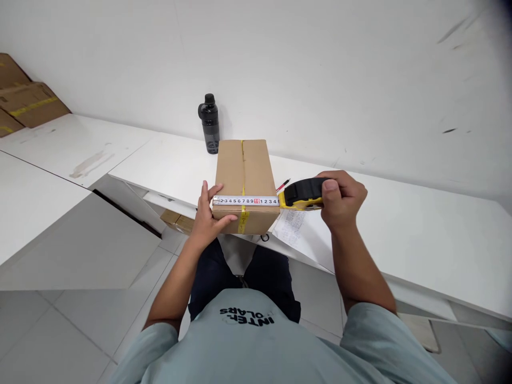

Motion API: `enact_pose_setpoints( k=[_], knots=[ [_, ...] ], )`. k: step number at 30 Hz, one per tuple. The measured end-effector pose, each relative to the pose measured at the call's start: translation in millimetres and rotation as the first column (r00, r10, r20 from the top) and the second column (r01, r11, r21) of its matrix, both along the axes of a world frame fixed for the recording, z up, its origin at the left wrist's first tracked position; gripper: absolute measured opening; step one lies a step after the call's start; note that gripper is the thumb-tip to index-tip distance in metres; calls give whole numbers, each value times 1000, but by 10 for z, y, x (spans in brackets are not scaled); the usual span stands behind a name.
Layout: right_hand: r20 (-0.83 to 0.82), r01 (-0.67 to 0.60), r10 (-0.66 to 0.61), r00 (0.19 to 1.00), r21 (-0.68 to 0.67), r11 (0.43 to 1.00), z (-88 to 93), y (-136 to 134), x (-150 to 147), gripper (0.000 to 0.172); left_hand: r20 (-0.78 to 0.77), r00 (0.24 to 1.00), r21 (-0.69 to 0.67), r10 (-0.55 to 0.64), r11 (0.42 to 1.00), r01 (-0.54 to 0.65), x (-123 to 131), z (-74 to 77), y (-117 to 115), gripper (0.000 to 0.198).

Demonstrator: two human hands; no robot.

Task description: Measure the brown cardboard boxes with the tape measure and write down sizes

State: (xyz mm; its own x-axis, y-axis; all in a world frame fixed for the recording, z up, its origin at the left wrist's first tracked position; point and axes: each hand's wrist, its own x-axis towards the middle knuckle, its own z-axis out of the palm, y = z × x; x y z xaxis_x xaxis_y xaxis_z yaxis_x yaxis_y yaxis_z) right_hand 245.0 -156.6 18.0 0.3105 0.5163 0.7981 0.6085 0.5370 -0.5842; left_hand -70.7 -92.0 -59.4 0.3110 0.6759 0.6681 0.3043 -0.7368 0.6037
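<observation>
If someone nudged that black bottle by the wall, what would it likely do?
The black bottle would probably tip if pushed near the top, since it stands upright and is tall for its narrow base. Once down, its rounded body might let it roll. The partly see-through lower half looks like hard plastic, so it would likely feel stiff when gripped.
</observation>
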Motion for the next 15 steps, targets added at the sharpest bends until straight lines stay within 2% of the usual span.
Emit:
enact_pose_setpoints(
  k=[2,5,8,10,12,15],
  knots=[
    [2,2,-2,1000,63,998,-20,-14,-20,45,47,998,10,-35,999,34,5,-48,67,130],
    [-28,26,-23,999,129,991,-2,-39,-47,44,48,999,-24,-22,999,23,-46,-75,153,126],
    [-199,99,-58,978,202,974,76,-62,-42,46,73,996,-55,54,997,-50,-223,-86,222,109],
    [-344,152,-65,937,233,960,129,-76,-24,50,155,981,-68,120,992,-111,-396,-134,252,106],
    [-441,179,-57,896,239,954,144,-83,-6,54,236,951,-93,198,979,-181,-561,-239,252,114],
    [-481,130,-29,876,179,975,64,-51,4,50,258,918,-210,302,945,-252,-695,-485,198,129]
  ],
)
